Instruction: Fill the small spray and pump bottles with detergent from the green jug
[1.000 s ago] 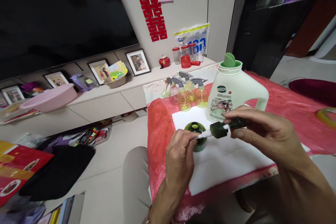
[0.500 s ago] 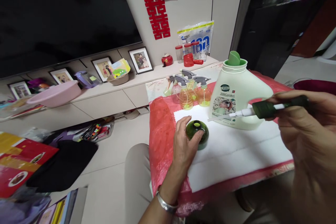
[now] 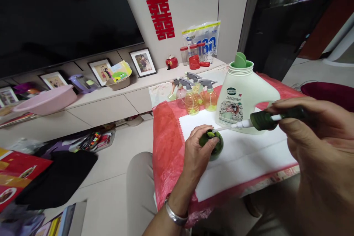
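My left hand point(image 3: 197, 149) is wrapped round a small round dark green bottle point(image 3: 218, 148), which leans on the white sheet with its open neck toward the right. Between the thumb and fingers of my right hand point(image 3: 318, 136) is a dark green spray pump head point(image 3: 261, 120) with a white stem and a thin clear dip tube. The tube's tip is at the mouth of the green bottle; whether it has entered cannot be made out. Behind the pump head stands a big pale green jug point(image 3: 229, 97) with a green scoop-like piece point(image 3: 240, 60) in its uncapped neck.
Several clear spray bottles point(image 3: 191, 103) with grey triggers stand at the back of the table. A white sheet point(image 3: 238, 167) covers red plastic point(image 3: 166, 147). Along the wall runs a cabinet with framed photos point(image 3: 143, 62), red-lidded jars point(image 3: 184, 56) and a pink basin point(image 3: 49, 100).
The pump head has moved left, bringing its tube tip to the bottle's mouth. My left hand has tilted the green bottle toward the tube. The whole view has shifted slightly.
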`<state>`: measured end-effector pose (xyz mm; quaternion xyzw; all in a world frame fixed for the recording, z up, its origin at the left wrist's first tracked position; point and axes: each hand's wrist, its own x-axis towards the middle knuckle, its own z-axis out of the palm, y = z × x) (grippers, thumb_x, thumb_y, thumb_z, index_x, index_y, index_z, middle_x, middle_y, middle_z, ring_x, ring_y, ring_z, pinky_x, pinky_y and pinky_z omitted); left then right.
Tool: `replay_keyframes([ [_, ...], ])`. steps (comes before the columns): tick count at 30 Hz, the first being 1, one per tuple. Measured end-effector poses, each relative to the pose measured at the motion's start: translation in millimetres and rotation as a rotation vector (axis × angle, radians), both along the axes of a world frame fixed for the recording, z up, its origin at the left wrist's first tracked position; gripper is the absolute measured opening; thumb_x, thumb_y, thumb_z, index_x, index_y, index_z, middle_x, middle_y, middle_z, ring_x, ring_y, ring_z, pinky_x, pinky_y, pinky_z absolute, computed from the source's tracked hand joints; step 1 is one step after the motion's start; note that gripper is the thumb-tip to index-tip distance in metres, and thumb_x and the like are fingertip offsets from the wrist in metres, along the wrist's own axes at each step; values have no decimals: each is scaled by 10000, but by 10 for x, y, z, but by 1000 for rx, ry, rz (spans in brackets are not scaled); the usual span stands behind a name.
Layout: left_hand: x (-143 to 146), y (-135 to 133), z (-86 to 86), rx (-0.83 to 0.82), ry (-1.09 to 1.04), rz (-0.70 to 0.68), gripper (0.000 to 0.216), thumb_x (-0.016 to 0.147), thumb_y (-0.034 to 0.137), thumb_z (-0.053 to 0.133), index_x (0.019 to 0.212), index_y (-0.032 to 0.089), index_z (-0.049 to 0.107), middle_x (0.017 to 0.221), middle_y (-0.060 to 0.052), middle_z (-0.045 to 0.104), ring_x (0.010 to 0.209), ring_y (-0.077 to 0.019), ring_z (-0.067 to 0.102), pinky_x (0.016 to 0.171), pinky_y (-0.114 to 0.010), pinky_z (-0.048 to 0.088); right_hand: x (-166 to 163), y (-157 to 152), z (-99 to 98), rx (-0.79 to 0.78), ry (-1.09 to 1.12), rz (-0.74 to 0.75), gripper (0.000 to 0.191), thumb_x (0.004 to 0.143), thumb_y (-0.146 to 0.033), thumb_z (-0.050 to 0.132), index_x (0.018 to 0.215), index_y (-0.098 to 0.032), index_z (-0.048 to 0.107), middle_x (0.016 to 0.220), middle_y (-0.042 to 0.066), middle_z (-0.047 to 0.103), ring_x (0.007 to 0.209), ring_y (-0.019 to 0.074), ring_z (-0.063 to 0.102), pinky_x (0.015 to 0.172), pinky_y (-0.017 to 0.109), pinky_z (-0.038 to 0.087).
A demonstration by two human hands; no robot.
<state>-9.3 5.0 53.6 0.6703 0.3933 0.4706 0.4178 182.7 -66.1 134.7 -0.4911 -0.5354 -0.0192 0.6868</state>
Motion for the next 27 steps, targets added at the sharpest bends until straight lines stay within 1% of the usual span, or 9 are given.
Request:
replay_keyframes([
  [2,26,-29,-8,-20,10,-33,230,793,216,726,1023,225,731,1114,-56,714,1096,-226,635,1011,-376,461,-10,-23,4,-6,-54,10,224,804,-212,772,1023,-251,752,1018,43,689,867,163,654,740,310,513],
  [6,61,-70,-23,-30,22,-59,235,801,211,727,1035,226,728,1125,-57,709,1108,-232,627,1013,-382,456,-8,-40,-8,-82,-175,12,218,833,-245,758,1049,-238,727,1049,36,689,947,170,663,803,310,516],
  [9,66,-90,-16,-29,21,-63,240,802,195,731,1039,232,726,1131,-57,709,1119,-238,625,1017,-390,454,-19,-9,-26,-104,-272,49,213,858,-247,736,1067,-227,700,1027,16,687,926,142,661,805,285,513],
  [14,67,-101,-10,-33,6,-76,254,808,177,735,1055,236,725,1144,-58,705,1126,-245,626,1019,-402,457,-97,104,-77,-109,-472,77,219,896,-215,692,1110,-200,647,1000,-7,675,907,77,629,805,208,487],
  [17,72,-96,-28,-32,-13,-79,279,808,171,738,1076,247,720,1150,-51,703,1127,-241,625,1021,-398,457,-145,195,-141,-119,-561,106,207,905,-192,672,1108,-169,636,1000,4,666,913,70,618,815,187,474],
  [22,84,-85,-56,-21,-36,-93,302,812,164,738,1101,247,711,1164,-45,696,1130,-231,618,1021,-385,453,-204,330,-253,-158,-587,177,161,913,-167,650,1072,-155,633,1009,12,658,941,80,611,841,195,464],
  [27,94,-91,-36,-32,-21,-91,272,820,158,725,1079,241,714,1160,-41,696,1130,-235,611,1024,-391,446,-246,386,-333,-210,-596,216,149,928,-186,631,1075,-163,630,985,1,652,898,69,607,808,190,459],
])
